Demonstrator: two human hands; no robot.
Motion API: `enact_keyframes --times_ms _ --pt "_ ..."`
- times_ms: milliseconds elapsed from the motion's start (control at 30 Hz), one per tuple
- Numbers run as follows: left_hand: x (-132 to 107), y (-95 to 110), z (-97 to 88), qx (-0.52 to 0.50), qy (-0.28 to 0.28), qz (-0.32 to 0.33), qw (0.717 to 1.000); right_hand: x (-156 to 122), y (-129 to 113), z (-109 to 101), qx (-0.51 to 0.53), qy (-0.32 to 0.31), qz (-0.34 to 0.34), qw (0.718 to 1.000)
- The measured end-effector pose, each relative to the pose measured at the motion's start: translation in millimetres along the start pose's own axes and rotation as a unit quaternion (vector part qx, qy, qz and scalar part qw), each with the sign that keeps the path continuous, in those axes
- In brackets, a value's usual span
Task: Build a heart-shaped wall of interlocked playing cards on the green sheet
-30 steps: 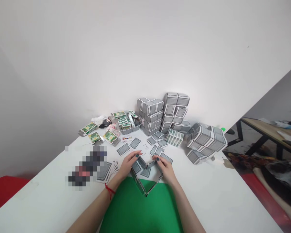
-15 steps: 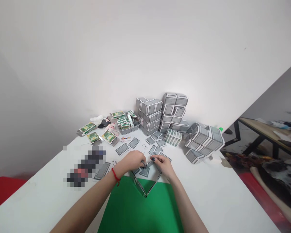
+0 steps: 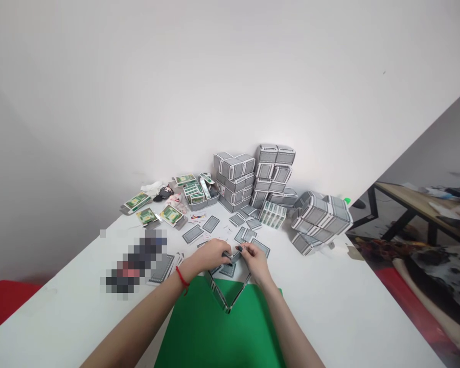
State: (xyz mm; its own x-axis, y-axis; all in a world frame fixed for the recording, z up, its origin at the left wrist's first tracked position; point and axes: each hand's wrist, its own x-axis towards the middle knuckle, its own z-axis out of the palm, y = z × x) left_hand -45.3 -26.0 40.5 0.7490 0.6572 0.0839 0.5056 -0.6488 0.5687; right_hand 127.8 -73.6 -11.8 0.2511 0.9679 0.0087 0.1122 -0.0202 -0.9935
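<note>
Hands crept together since before: left hand (image 3: 210, 254) and right hand (image 3: 255, 258), fingers curled, both pinch a grey card (image 3: 234, 256) at 12 o'clock of the V-shaped card wall (image 3: 219, 295); fingertips mostly hide it.

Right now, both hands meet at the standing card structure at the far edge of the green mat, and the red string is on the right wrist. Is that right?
Not quite. The head view shows the red string on the left wrist, behind the left hand. The rest holds: it and the right hand meet at the card structure at the green mat edge.
</note>
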Motion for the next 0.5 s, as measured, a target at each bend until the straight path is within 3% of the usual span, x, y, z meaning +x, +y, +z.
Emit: enact_keyframes --times_ms 100,200,267,367,433,500 --pt "-3 3 -10.2 -0.024 0.021 0.015 0.999 -2 -3 -5 0.022 -0.005 -0.008 1.0" --pt "-17 1 -32.2 -0.038 0.101 0.013 0.994 -3 0 -15 0.098 0.026 0.008 0.995" --pt "-36 -7 -47.9 -0.021 0.176 -0.031 0.984 -5 6 -22 0.173 0.065 0.026 0.982" --pt "-84 -24 -60.4 0.085 0.309 -0.088 0.943 -6 16 -31 0.229 0.112 0.032 0.966" --pt "-126 -37 -57.3 0.162 0.383 -0.132 0.9 -7 20 -33 0.235 0.124 0.034 0.963" --pt "-168 -47 -46.5 0.227 0.416 -0.181 0.862 -8 22 -33 0.238 0.127 0.037 0.962"
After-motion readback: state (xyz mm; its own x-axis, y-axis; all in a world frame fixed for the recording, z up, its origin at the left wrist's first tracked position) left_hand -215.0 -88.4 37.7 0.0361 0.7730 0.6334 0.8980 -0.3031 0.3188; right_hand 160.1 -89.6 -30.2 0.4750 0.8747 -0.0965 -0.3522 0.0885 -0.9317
